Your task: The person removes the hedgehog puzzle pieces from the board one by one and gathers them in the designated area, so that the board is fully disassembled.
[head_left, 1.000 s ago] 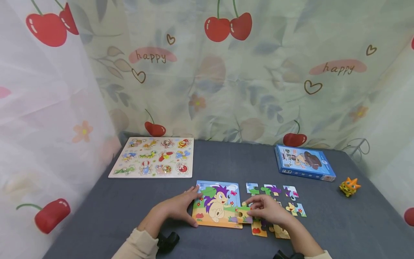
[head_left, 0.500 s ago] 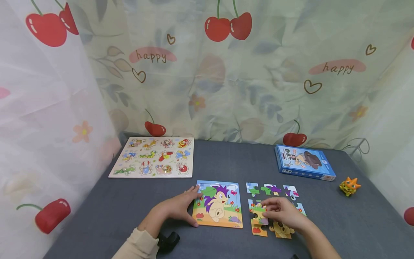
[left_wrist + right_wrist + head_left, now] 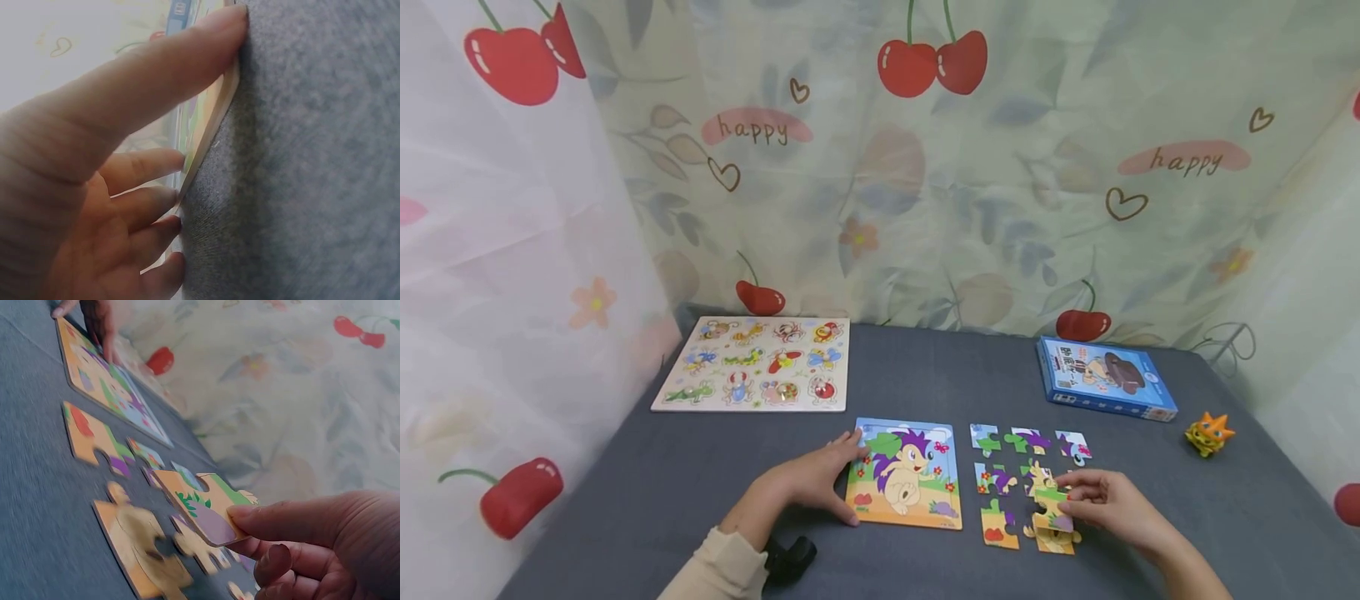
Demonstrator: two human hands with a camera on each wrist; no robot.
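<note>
My left hand (image 3: pixel 814 478) rests at the left edge of the square hedgehog puzzle board (image 3: pixel 901 473), its thumb and fingertips touching the rim. In the left wrist view those fingers (image 3: pixel 147 170) are spread and fairly straight along the board's side. My right hand (image 3: pixel 1111 505) pinches a puzzle piece (image 3: pixel 209 509) between thumb and fingers, green and orange with a purple plant. It is held above the loose pieces to the right of the board, partly covering the bottom middle piece (image 3: pixel 147 550). A bottom-left piece (image 3: pixel 997 527) with a red patch lies on the cloth.
More loose pieces lie in rows, among them a top-left piece (image 3: pixel 984 437) and a top-right piece (image 3: pixel 1074 444). Behind stand an insect peg board (image 3: pixel 756 400) at left and a blue box (image 3: pixel 1105 377) at right. A small orange-yellow toy (image 3: pixel 1209 435) sits farther right.
My right hand has carried the puzzle piece from the board's lower right corner rightward, over the loose pieces to their right side. My left hand has stayed at the board's edge.
</note>
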